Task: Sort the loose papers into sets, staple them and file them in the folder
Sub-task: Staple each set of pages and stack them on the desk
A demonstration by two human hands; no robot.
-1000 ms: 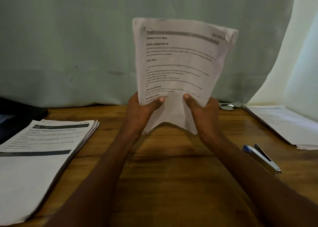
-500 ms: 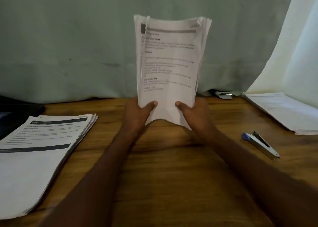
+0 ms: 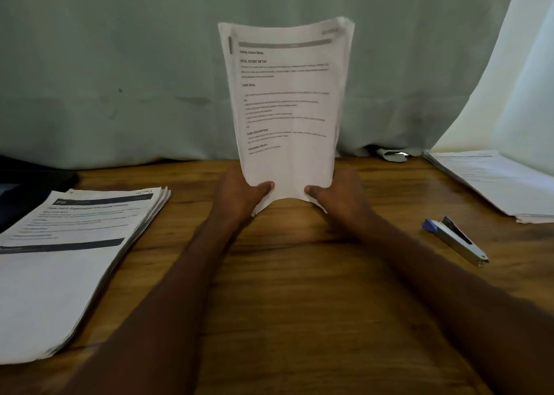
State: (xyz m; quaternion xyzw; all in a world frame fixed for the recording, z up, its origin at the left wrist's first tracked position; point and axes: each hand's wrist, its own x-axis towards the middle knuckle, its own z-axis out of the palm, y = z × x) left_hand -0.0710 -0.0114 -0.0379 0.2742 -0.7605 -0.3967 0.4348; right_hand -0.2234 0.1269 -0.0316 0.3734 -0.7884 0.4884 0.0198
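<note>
A set of printed papers (image 3: 287, 101) stands upright in the middle of the wooden table (image 3: 299, 274), its lower edge down at the tabletop. My left hand (image 3: 239, 198) grips its lower left corner, thumb on the front sheet. My right hand (image 3: 338, 197) grips the lower right corner the same way. A blue and silver stapler (image 3: 455, 240) lies on the table to the right, apart from both hands. A thick stack of papers (image 3: 69, 254) lies flat at the left. Another stack of papers (image 3: 494, 182) lies at the far right.
A dark folder or case (image 3: 33, 182) sits at the far left behind the left stack. A pale green curtain (image 3: 120, 65) hangs along the back of the table. A small crumpled scrap (image 3: 392, 155) lies at the curtain's foot.
The held set has come down from above the table to stand on its lower edge, and its sheets have drawn together into a squarer bundle. Both hands moved down with it.
</note>
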